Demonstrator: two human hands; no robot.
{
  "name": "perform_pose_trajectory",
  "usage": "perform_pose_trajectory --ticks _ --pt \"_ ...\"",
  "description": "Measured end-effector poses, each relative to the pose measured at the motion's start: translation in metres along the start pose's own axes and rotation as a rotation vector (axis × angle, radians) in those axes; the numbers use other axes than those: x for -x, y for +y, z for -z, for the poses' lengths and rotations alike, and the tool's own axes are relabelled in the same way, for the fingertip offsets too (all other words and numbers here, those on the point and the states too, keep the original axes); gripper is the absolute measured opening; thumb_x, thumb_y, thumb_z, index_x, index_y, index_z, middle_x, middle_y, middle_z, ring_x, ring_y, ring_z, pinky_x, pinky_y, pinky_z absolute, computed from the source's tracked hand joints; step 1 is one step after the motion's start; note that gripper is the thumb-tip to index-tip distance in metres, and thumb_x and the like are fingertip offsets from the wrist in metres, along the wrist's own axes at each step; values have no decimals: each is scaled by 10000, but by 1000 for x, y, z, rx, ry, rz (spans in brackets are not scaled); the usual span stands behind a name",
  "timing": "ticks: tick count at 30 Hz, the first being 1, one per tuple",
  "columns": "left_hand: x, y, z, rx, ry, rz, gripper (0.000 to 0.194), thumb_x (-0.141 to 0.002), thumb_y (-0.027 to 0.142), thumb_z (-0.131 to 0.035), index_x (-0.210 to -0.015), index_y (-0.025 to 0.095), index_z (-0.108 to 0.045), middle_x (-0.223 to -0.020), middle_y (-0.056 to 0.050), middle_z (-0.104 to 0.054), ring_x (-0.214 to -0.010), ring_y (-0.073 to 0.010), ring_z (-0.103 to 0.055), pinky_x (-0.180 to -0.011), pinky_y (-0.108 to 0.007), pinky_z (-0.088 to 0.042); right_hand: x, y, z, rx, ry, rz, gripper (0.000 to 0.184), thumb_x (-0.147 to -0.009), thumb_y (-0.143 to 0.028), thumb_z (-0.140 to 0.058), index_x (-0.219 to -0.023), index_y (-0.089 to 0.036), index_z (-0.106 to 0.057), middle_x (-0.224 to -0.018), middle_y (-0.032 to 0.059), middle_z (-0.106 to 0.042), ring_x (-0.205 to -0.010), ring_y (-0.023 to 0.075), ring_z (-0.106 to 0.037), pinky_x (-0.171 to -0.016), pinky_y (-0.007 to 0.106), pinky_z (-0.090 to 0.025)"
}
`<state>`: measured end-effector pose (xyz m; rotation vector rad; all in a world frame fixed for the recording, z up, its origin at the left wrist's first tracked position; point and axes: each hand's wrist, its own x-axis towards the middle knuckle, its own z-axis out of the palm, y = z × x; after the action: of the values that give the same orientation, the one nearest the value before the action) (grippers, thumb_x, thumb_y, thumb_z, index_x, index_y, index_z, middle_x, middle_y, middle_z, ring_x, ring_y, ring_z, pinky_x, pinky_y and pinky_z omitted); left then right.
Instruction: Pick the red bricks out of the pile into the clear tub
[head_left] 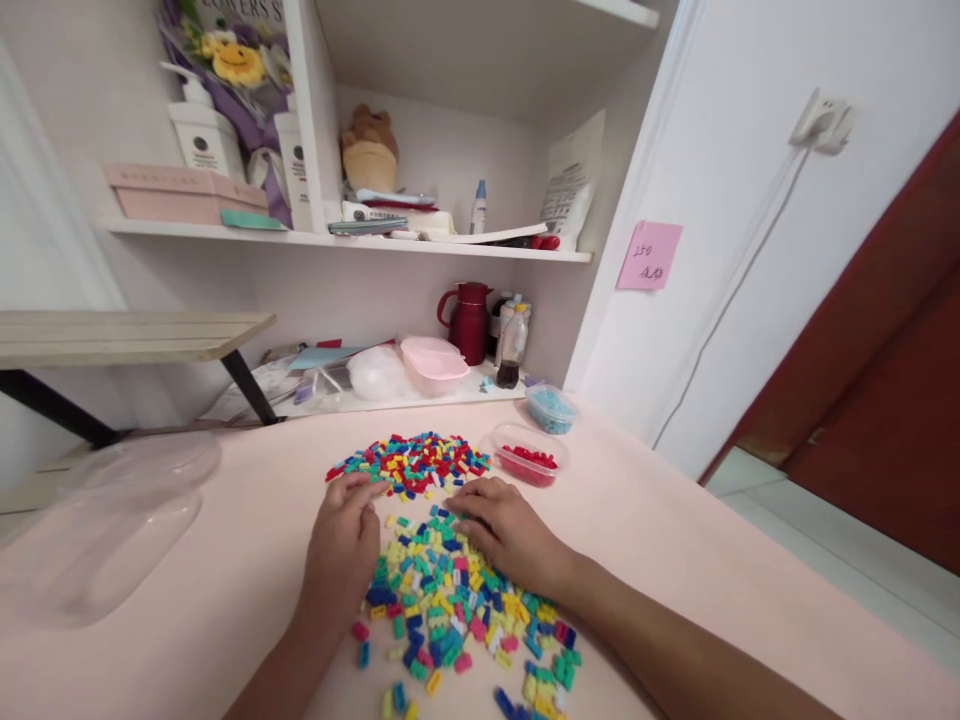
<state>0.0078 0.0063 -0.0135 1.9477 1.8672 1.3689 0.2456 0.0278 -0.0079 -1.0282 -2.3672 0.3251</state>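
A spread of several small coloured bricks [450, 600] in red, yellow, blue, green and pink covers the middle of the pale pink table [675, 560]. My left hand [345, 535] rests palm down at the pile's left side, its fingers curled onto the bricks. My right hand [506, 530] lies over the pile's middle, fingers bent down among the bricks. Whether either hand holds a brick is hidden. A clear tub of red bricks [529, 465] and a clear tub of light blue bricks [551, 408] stand just beyond my right hand.
A large clear plastic lid [112, 520] lies at the table's left. Behind stand a pink lidded box [433, 365], a dark red jug [469, 322], bottles [513, 345] and cluttered shelves [345, 240]. A wooden bench top [127, 335] juts in from the left. A dark red door [892, 400] is right.
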Motion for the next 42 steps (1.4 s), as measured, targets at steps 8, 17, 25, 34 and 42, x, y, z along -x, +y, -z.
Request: perform_pose_trajectory --ticks 8,17,25,34,42 --pt "1 1 -8 -13 -164 -148 403 -803 185 -438 -1045 244 -755 -1193 -82 -632 -1126 -236 -600 -987 -407 -494 1 -13 10 -264 -98 129 352 -932 -229 -525 -1268 -265 -622 -1248 46 -650 -1160 189 -571 -1039 350 -402" --pt "6 1 -6 72 -252 -133 440 -780 69 -392 -879 247 -782 -1070 -73 -699 -1005 -203 -653 -917 -353 -509 -22 -19 17 -184 -38 -58 397 -876 -112 -484 -1206 -251 -654 -1083 73 -660 -1021 213 -613 -911 346 -487" --pt "5 3 3 168 -190 -10 395 -740 78 -397 -747 246 -754 -879 -36 -752 -869 -193 -687 -828 -314 -514 -62 -20 -10 43 -50 -56 371 -865 -94 -504 -1110 -278 -714 -1012 63 -602 -929 199 -612 -835 299 -488" --pt "3 3 6 242 -165 103 335 -733 182 -400 -700 242 -728 -847 -29 -761 -853 -193 -697 -830 -307 -524 -55 -1 -22 -61 11 -111 283 -806 -71 -544 -937 -245 -726 -964 49 -665 -954 209 -609 -855 305 -463" --pt "1 4 8 261 -160 140 296 -734 257 -439 -707 244 -733 -824 -26 -761 -829 -209 -700 -814 -327 -547 -53 -3 -13 -128 34 -171 235 -719 -31 -550 -810 -210 -672 -840 19 -664 -796 168 -606 -718 239 -432"
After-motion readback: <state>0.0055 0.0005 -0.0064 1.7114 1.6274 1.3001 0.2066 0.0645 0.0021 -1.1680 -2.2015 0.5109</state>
